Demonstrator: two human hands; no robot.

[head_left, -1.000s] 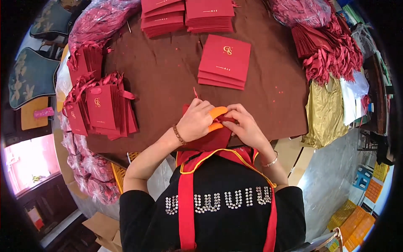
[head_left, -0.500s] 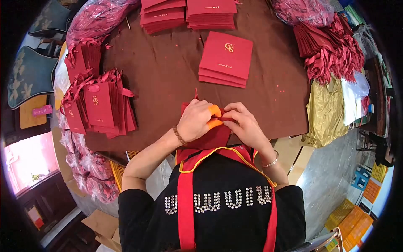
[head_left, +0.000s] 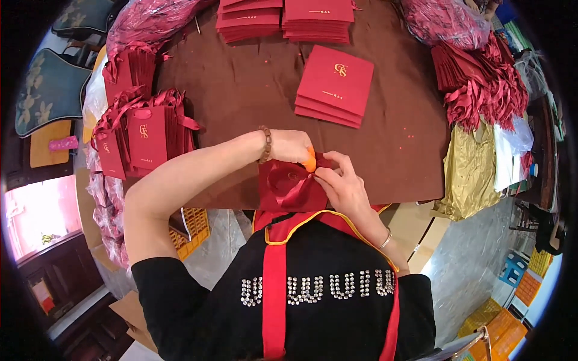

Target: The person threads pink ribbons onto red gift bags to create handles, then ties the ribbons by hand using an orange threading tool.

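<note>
A flat dark-red paper gift bag lies at the table's near edge, right in front of my body. Over it loops a red satin ribbon, whose gathered part runs up to my fingertips. My left hand reaches across the bag's far side with bent wrist, orange covers on its fingers, and pinches at the ribbon. From the right, my right hand closes thumb and fingers on the ribbon beside it. The fingertips of both hands meet there, partly hiding the ribbon.
A small stack of red bags lies beyond my hands, with taller stacks at the far edge. Ribboned bags stand at left. More ribboned bags and a gold plastic bag are at right. Brown cloth covers the table.
My left hand has turned at the wrist, its elbow swinging out and up to the left. The ribbon loop over the bag now shows. The view has shifted slightly.
</note>
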